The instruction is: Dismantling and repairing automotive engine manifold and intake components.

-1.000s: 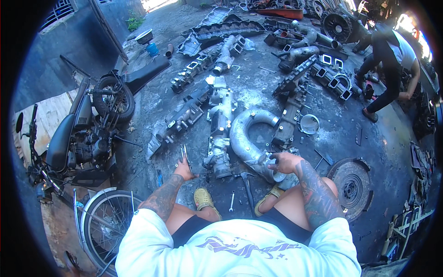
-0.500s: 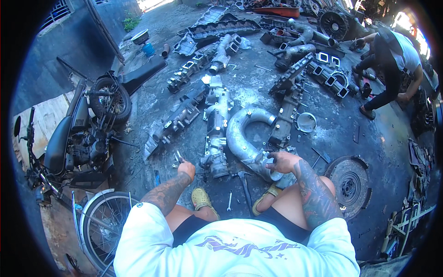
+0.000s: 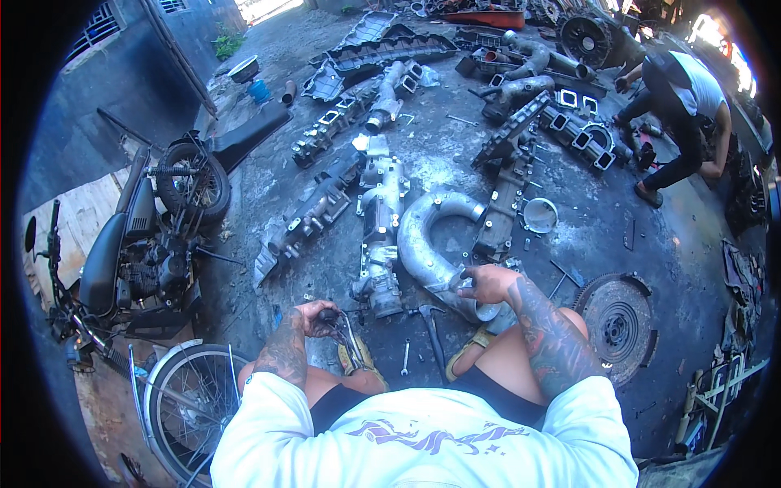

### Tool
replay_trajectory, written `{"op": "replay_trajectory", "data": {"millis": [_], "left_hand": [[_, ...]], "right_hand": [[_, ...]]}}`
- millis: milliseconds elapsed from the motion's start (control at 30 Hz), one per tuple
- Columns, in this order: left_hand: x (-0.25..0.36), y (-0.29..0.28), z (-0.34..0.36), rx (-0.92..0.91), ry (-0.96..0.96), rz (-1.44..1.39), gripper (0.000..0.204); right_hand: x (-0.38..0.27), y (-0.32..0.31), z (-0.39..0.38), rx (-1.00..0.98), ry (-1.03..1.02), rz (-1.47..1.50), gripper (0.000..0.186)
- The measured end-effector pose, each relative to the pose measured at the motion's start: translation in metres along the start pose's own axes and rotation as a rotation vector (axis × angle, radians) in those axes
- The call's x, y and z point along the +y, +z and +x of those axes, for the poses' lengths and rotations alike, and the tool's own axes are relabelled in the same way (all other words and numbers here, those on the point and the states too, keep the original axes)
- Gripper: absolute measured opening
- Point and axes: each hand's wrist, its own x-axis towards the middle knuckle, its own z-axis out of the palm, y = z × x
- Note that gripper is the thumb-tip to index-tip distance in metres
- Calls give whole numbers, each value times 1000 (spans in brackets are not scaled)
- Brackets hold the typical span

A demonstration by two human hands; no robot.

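My left hand (image 3: 319, 319) is closed on a metal tool (image 3: 350, 333) with a dark end and long, shiny shafts, held over my left foot. My right hand (image 3: 486, 283) grips the near end of a large, curved aluminium pipe (image 3: 419, 236) lying on the ground. Left of that pipe lies a long cast-metal manifold (image 3: 381, 207). A hammer (image 3: 434, 337) and a small wrench (image 3: 406, 358) lie between my sandalled feet, below both hands.
A black motorbike (image 3: 142, 260) and a bicycle wheel (image 3: 183, 382) flank my left. A large round flywheel (image 3: 610, 325) lies at my right. Several engine castings (image 3: 329, 130) spread ahead. A co-worker (image 3: 683, 122) bends over parts at the upper right.
My left hand has moved down and inward, turning the tool from pointing up to pointing down toward me. My right hand stays on the pipe. The co-worker's body has shifted slightly.
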Motion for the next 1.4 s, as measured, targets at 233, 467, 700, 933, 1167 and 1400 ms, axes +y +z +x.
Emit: {"op": "replay_trajectory", "data": {"millis": [233,467,700,933,1167,1400], "left_hand": [[-32,21,25,-251,150,-598,32],[-33,53,40,-287,436,-1398,62],[-15,57,-11,285,334,-623,62],[-7,86,-44,972,607,1543,59],[-8,92,-40,867,607,1883,50],[-17,65,-8,1016,478,1714,51]], "right_hand": [[-17,-3,8,5,-18,-73,58],[-20,5,12,-52,16,-70,58],[-11,11,2,-43,64,-106,56],[-12,8,-16,-9,26,-40,51],[-17,6,-23,-3,104,-36,50],[-12,6,-19,-25,118,-44,50]]}}
